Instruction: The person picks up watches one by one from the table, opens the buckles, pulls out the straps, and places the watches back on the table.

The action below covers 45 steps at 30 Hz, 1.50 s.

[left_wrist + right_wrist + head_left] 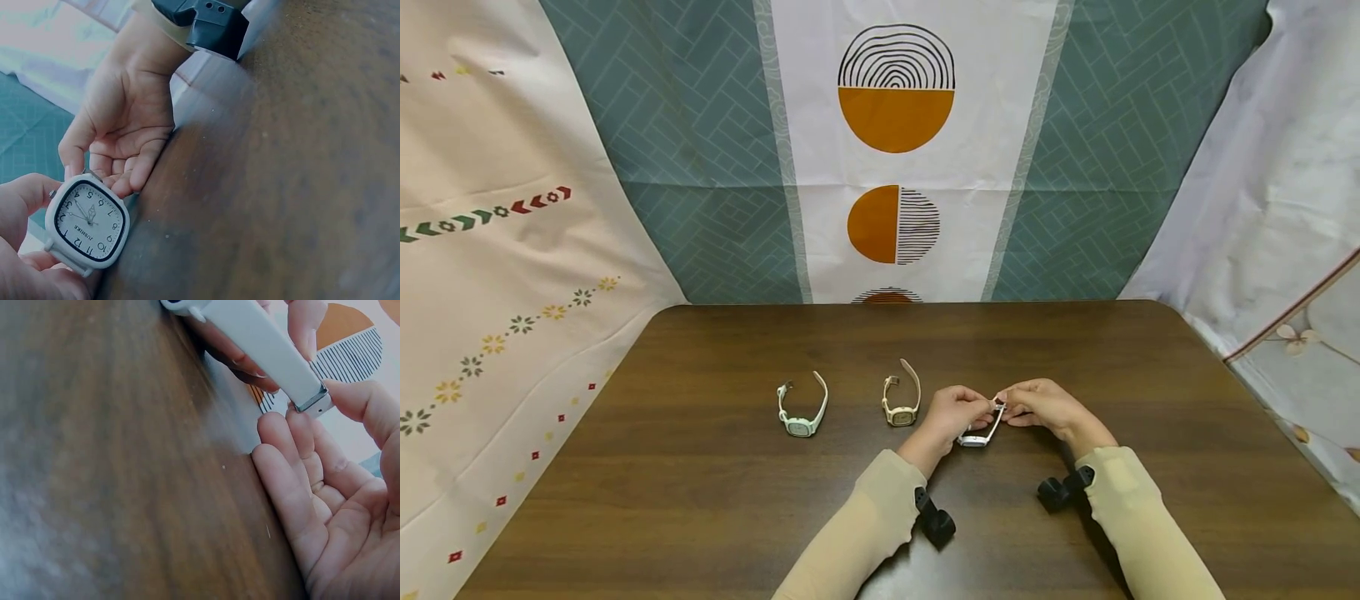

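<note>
A white wristwatch (973, 441) with a square case stands on its side on the table, its strap ends raised towards the hands. In the left wrist view its dial (90, 219) shows black numerals. My left hand (953, 414) pinches one side of the strap between thumb and fingers. Across from it, my right hand (1047, 408) grips the other side near its end. The right wrist view shows the metal buckle (312, 400) between the right thumb and fingertips, with left fingers (306, 328) close behind. Whether the strap ends are joined cannot be made out.
To the left on the brown wooden table (700, 500) stand a beige watch (902, 416) and a pale green watch (801, 427), both with straps unfastened. Black cameras (936, 525) sit on the wrists. Patterned cloth (700, 167) hangs behind the table.
</note>
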{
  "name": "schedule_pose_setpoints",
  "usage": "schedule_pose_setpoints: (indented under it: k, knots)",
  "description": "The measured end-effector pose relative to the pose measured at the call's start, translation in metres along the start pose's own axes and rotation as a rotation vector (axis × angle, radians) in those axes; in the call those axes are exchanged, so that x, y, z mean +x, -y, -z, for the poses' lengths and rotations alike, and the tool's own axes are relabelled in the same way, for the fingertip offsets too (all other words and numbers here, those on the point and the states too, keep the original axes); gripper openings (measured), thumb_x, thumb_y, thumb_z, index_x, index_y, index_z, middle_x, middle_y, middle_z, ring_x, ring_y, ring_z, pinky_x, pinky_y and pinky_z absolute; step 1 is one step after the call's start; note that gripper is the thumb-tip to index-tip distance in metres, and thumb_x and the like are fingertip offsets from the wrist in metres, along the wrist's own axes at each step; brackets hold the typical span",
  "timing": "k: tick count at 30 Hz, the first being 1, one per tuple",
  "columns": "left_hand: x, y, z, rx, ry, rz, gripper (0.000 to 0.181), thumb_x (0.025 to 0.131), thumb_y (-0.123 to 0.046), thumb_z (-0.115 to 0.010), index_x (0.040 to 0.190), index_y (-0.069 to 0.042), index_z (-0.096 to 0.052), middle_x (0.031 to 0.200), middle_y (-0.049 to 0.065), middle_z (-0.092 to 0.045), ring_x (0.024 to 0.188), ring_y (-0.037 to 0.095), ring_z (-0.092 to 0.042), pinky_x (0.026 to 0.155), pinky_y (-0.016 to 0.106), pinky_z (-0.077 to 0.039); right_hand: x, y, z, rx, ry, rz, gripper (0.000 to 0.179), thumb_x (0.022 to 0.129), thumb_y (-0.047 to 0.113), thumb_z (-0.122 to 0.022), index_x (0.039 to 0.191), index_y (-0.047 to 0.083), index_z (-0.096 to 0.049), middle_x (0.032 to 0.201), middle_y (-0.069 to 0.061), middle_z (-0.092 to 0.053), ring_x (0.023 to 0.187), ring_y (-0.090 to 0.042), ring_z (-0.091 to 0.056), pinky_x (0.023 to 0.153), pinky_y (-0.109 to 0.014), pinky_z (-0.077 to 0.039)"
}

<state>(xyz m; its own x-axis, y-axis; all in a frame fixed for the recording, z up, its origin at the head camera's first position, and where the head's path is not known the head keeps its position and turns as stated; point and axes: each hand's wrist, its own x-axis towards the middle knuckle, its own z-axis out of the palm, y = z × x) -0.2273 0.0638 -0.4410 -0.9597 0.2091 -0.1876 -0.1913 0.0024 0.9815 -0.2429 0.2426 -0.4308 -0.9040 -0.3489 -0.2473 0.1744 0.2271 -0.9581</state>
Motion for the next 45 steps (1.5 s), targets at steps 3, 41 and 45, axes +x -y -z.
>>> schedule_pose_setpoints:
  k: [3,41,45]
  knots:
    - [0.000,0.002,0.000,0.002,-0.012,0.004,0.010,0.085,-0.005,-0.066,0.090,0.004,-0.065,0.084,0.013,-0.069,0.072,0.013,-0.067,0.068,0.027,-0.057,0.000,-0.001,0.000,0.039,-0.024,-0.008,0.016,0.091,0.008,-0.052,0.096,0.002,-0.067,0.076,0.004,-0.065,0.073,-0.008,-0.063,0.071,-0.022,-0.056]
    - [-0.002,0.008,0.002,-0.129,0.019,-0.045,0.017,0.090,-0.003,-0.062,0.100,0.010,-0.064,0.082,0.007,-0.066,0.068,0.007,-0.060,0.071,0.025,-0.057,-0.002,-0.008,-0.004,0.024,-0.015,0.054,0.036,0.092,0.016,-0.063,0.113,-0.012,-0.056,0.090,0.005,-0.065,0.083,-0.009,-0.065,0.078,-0.024,-0.055]
    - [0.000,0.010,0.001,-0.248,0.011,-0.039,0.017,0.089,-0.001,-0.063,0.101,0.011,-0.063,0.079,0.003,-0.064,0.066,0.006,-0.061,0.070,0.023,-0.057,-0.001,-0.010,-0.005,-0.030,-0.005,0.068,0.045,0.090,0.015,-0.064,0.118,-0.017,-0.051,0.092,0.004,-0.066,0.084,-0.010,-0.066,0.079,-0.025,-0.054]
